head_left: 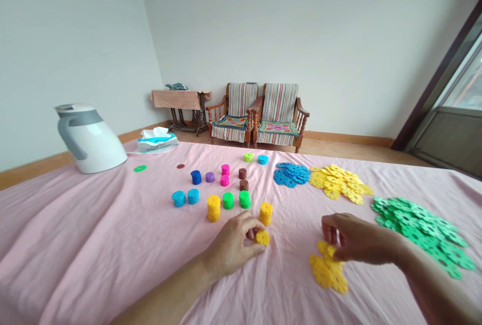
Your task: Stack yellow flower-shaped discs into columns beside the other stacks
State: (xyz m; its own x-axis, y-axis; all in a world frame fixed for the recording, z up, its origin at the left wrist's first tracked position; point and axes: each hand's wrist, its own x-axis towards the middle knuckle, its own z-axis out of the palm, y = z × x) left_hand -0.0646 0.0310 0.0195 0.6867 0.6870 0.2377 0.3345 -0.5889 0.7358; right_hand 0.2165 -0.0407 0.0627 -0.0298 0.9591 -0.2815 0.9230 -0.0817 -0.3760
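My left hand (235,244) is closed around a short stack of yellow notched plastic discs (262,237), just above the cloth. Close behind it stands a taller stack of yellow discs (265,213), and another yellow stack (213,208) rises to its left. Over a small loose pile of yellow discs (327,274), my right hand (354,239) has its fingers curled down and its thumb against a top disc. The fingertips there are partly hidden. Green stacks (228,200) stand beyond my left hand.
Loose blue discs (291,174), yellow discs (337,182) and green discs (419,229) lie in heaps on the right. Small light-blue (179,198), pink (225,180) and brown stacks (243,174) stand mid-table. A white jug (94,144) and tissue pack (157,141) occupy the left.
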